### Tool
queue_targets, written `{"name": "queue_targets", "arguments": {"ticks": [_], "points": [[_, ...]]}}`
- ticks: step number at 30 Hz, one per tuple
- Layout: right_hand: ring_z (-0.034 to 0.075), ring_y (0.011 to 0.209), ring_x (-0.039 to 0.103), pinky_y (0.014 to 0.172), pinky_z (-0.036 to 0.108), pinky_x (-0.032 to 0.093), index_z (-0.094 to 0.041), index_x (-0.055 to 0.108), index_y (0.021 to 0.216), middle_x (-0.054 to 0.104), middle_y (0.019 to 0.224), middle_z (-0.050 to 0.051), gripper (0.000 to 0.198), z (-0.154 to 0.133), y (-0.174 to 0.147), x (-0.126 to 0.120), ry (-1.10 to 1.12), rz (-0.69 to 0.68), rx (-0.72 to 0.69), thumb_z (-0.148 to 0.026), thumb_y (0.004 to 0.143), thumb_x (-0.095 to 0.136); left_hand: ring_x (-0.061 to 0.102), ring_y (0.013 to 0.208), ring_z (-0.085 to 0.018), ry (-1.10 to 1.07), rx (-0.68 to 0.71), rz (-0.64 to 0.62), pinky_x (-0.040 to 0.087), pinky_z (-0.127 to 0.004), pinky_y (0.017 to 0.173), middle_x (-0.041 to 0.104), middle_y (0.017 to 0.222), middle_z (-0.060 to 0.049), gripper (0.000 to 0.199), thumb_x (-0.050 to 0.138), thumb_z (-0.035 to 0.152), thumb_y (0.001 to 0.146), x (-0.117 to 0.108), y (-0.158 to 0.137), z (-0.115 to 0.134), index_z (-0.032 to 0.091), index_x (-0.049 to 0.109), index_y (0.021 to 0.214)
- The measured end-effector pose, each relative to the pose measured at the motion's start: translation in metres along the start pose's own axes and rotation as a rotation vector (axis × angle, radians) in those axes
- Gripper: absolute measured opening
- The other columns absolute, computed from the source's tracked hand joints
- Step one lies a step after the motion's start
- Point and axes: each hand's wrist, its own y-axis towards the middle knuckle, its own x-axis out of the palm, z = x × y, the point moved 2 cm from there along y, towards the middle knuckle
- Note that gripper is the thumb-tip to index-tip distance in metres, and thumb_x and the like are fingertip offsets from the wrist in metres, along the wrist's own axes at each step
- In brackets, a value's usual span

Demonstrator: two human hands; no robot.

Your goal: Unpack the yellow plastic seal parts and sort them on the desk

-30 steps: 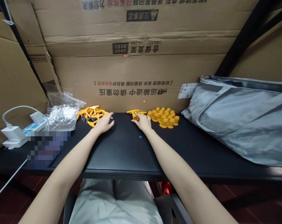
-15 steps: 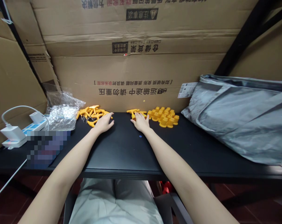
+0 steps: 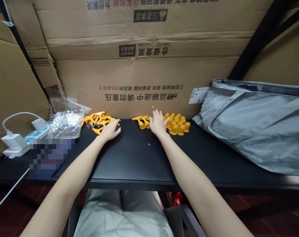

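Observation:
My left hand (image 3: 110, 130) lies on the table with its fingers stretched and thumb apart, at the right edge of a loose pile of yellow T-shaped handles (image 3: 91, 118). Dark and silvery spiral or chain-like metal bits (image 3: 92, 126) show among them. My right hand (image 3: 158, 124) has its fingers spread, between a pair of yellow T-handled pieces with round cup ends (image 3: 141, 124) and a cluster of yellow flanged caps (image 3: 174, 128). The hand covers part of both. I see nothing held in either hand.
Clear plastic packaging (image 3: 66, 121), a white power strip (image 3: 38, 132) with chargers and a cable occupy the left side. A grey bag (image 3: 258, 128) stands at the right. Cardboard (image 3: 119, 72) walls the back. A small blue disc (image 3: 149, 144) lies on the black table (image 3: 129, 158).
My right hand has shifted right and slightly away from me, off the yellow T-handled pieces, which now show their round ends. My left hand stays where it was.

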Motion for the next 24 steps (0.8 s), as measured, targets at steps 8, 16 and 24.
{"name": "queue_targets", "arguments": {"ticks": [8, 16, 24], "points": [[0.033, 0.145, 0.01, 0.103, 0.075, -0.002, -0.019, 0.034, 0.147, 0.025, 0.156, 0.012, 0.064, 0.045, 0.004, -0.002, -0.145, 0.0, 0.167, -0.012, 0.084, 0.037, 0.06, 0.11, -0.022, -0.001, -0.005, 0.002, 0.048, -0.037, 0.096, 0.062, 0.121, -0.011, 0.041, 0.05, 0.024, 0.085, 0.001, 0.0, -0.001, 0.016, 0.048, 0.125], [0.029, 0.146, 0.009, 0.104, 0.074, 0.003, -0.024, 0.039, 0.144, 0.03, 0.155, 0.01, 0.062, 0.038, 0.001, 0.009, -0.269, -0.101, 0.053, -0.007, 0.084, 0.039, 0.061, 0.108, -0.021, 0.001, -0.008, 0.003, 0.049, -0.036, 0.096, 0.064, 0.118, -0.01, 0.04, 0.05, 0.024, 0.085, 0.002, 0.0, -0.002, 0.017, 0.049, 0.124], [0.027, 0.135, 0.035, 0.107, 0.069, 0.007, -0.015, 0.062, 0.117, 0.062, 0.126, 0.014, 0.047, 0.029, 0.0, -0.006, -0.198, -0.012, 0.05, -0.001, 0.081, 0.036, 0.061, 0.106, -0.021, 0.008, 0.007, 0.009, 0.049, -0.035, 0.094, 0.064, 0.116, -0.01, 0.038, 0.05, 0.023, 0.085, 0.002, 0.001, -0.003, 0.017, 0.051, 0.122]]}}
